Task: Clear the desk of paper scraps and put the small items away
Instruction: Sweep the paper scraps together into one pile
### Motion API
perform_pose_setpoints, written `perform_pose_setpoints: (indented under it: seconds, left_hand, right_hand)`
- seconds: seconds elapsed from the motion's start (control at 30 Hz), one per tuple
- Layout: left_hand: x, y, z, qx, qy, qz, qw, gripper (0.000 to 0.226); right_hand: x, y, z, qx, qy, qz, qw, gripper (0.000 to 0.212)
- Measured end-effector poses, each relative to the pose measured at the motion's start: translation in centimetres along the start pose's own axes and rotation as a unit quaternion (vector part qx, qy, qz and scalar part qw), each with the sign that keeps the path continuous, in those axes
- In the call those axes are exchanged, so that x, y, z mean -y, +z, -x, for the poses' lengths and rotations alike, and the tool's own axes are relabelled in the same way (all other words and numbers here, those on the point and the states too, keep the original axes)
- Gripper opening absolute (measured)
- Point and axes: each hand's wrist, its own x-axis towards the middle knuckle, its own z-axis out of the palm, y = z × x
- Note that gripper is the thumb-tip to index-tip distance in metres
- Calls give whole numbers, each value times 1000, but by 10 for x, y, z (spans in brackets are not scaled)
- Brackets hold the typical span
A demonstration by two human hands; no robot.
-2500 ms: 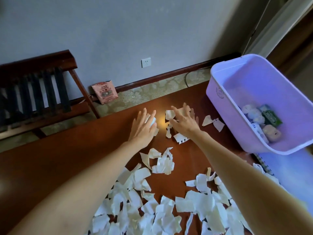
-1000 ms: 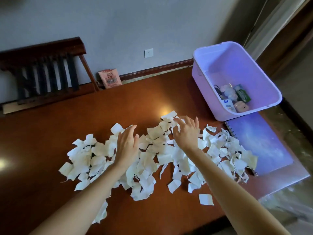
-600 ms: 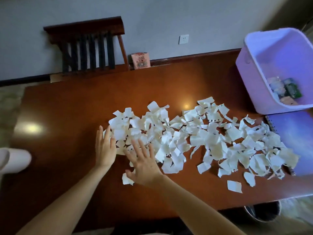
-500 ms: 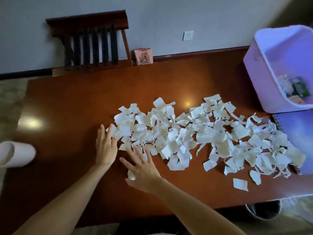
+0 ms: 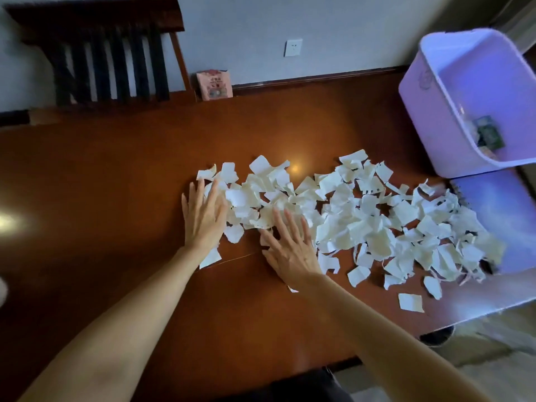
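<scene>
On my feed, the desk (image 5: 116,184) shows as polished reddish wood, glossy enough to mirror two spots of light. The scraps (image 5: 362,216) spread across it are matt white paper with rough torn edges, some creased. I read the tub (image 5: 429,111) as smooth lilac plastic with a soft sheen, and the notebook (image 5: 504,216) as smooth-covered in blue. The chair (image 5: 95,21) is dark varnished wood; the wall (image 5: 348,30), matt paint; the socket (image 5: 293,47), white plastic.

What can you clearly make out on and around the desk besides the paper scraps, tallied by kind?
Hands: 2, left hand and right hand
Purple tub: 1
Blue notebook: 1
Wooden chair: 1
Pink packet: 1
Wall socket: 1
Total: 7
Items inside the tub are too blurred to count.
</scene>
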Motion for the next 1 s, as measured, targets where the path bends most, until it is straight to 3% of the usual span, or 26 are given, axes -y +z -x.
perform_pose_setpoints:
  seconds: [0.17,0.3,0.43,0.53,0.63,0.77,0.9,1.0]
  left_hand:
    - [-39,22,-4,6,70,-15,997,67]
    - [-82,37,-1,35,97,46,994,68]
    - [-98,29,6,26,85,150,985,49]
    - [-83,16,23,-7,73,161,984,45]
    - [-57,16,49,3,92,66,994,55]
    - [-43,33,78,58,124,-39,990,52]
    - [-59,48,89,89,176,-58,979,52]
    - [-77,51,86,116,189,-12,975,56]
  right_hand:
    - [-28,2,-4,20,66,8,998,43]
    - [-50,-4,-4,12,93,-67,993,50]
    - [-56,-9,-1,-90,116,-96,984,39]
    - [-50,-15,6,-145,100,-119,977,34]
    - [-31,-13,25,-140,22,-127,982,47]
    - [-13,6,66,-51,-104,-7,993,75]
    - [-26,17,86,1,-24,43,999,99]
    - [-39,7,81,-3,46,27,999,102]
